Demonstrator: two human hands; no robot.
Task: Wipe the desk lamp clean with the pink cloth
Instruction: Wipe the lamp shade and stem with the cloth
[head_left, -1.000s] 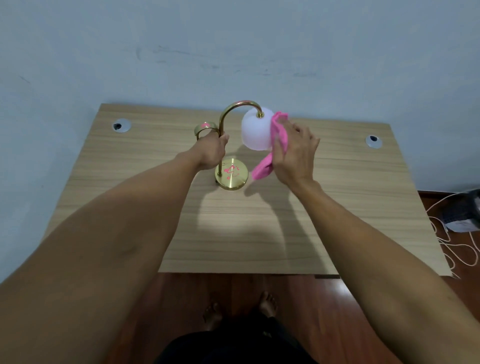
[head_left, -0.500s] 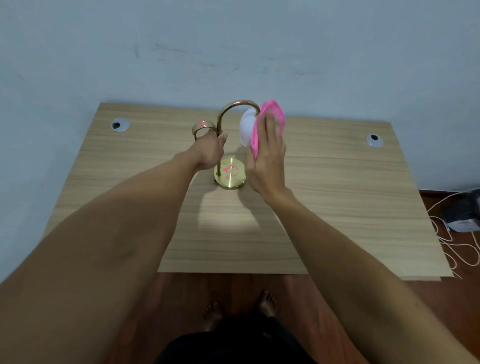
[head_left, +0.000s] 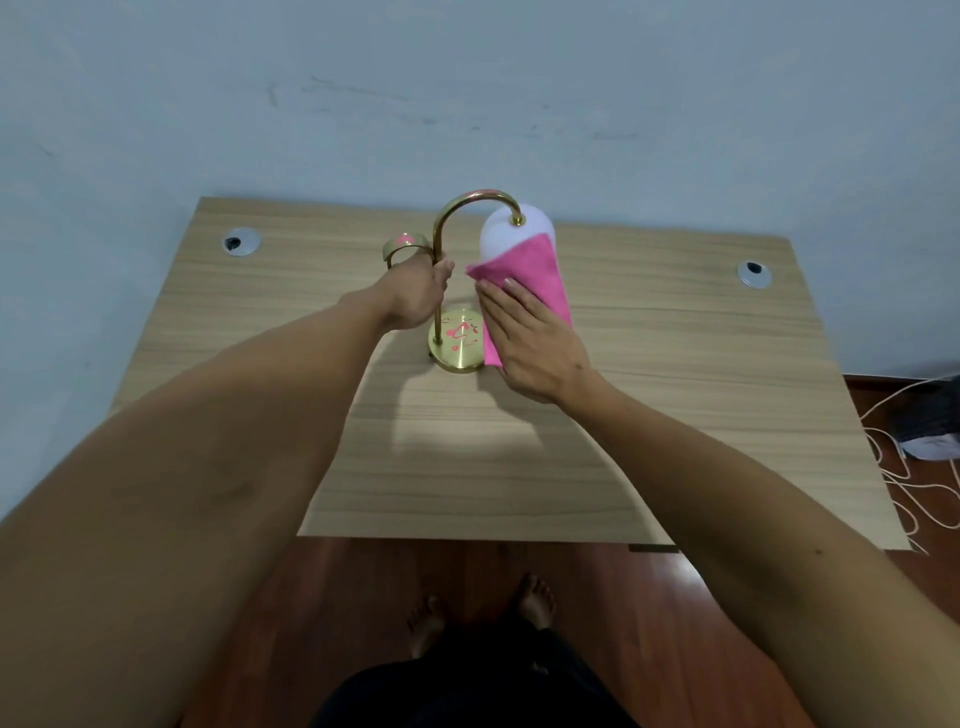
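Note:
A gold desk lamp (head_left: 448, 223) with a curved neck stands at the middle back of the wooden desk (head_left: 675, 374). Its round gold base (head_left: 457, 340) carries pink marks, and a white globe shade (head_left: 506, 234) hangs from the neck's end. My left hand (head_left: 415, 296) grips the upright stem. My right hand (head_left: 530, 338) lies flat with straight fingers, pressing the pink cloth (head_left: 524, 275) against the near, lower side of the shade. The cloth hides the shade's bottom half.
A gold ring part (head_left: 405, 247) sticks out behind my left hand. Two round cable grommets (head_left: 241, 241) (head_left: 753, 273) sit near the desk's back corners. A white cord (head_left: 898, 467) and a dark object (head_left: 935, 421) lie on the floor at right. The wall stands right behind the desk.
My right hand slid the cloth from the shade's right side over its top and down onto its near, lower side. My left hand stayed on the stem.

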